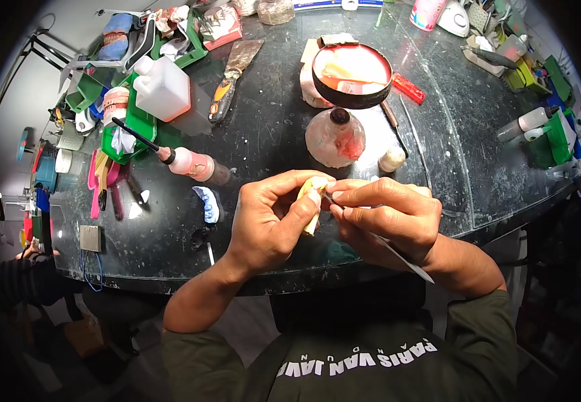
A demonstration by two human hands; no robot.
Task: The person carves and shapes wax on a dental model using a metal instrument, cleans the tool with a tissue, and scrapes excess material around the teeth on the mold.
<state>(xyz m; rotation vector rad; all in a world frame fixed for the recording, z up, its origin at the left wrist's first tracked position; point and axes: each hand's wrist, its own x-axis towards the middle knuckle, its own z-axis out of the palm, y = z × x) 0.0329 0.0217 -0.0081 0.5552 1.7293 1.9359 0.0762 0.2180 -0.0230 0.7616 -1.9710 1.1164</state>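
Between the thumb and fingers of my left hand (263,218) is a small pale yellow piece (312,186), which looks like a dental model. My right hand (394,211) pinches a thin metal carving tool (401,260), its flat blade end sticking out below the palm. The tool's other end meets the yellow piece, where my fingertips hide it. Just beyond the hands stands a glass spirit lamp (334,144) with a dark cap. A blue-and-white dental piece (206,204) lies to the left of my left hand.
Behind the lamp is a round dark-rimmed pan (352,100) with red contents. A small jar (391,159) stands near my right hand. Leftward are a dropper bottle (193,164), a white jug (163,87), a scraper (227,87) and a green tray (119,151). The table's edge (330,278) runs under my forearms.
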